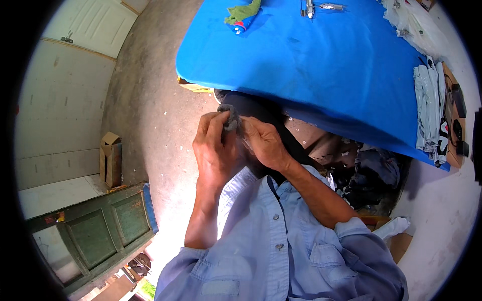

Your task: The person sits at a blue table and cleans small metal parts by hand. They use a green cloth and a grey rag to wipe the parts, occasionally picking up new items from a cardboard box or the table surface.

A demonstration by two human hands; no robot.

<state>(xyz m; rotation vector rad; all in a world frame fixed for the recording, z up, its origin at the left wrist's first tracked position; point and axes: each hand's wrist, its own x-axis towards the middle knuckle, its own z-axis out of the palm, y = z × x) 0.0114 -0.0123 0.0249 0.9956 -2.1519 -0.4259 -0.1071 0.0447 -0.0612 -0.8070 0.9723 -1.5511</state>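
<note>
A small grey, fuzzy object [231, 118] is pinched between the fingertips of the left hand [213, 150], and the right hand [263, 143] is closed in against it from the other side, its fingers narrowed on what looks like a thin clear strip or sleeve trailing below the pinch; what that strip is cannot be told. Both hands are kept close to the chest and low, in front of the blue table [311, 65], probably so that the small piece can be worked on with fine finger control.

Beyond the grip, on the far part of the table, a green cloth [244, 11] is laid over a blue and red tube, and to the right of it metal tools [316, 7] are set down. Far to the right of the grip, folded grey plastic bags [428, 108] are stacked at the table's edge. Left of the grip, an open cardboard box [111, 158] stands on the floor; its contents cannot be seen.
</note>
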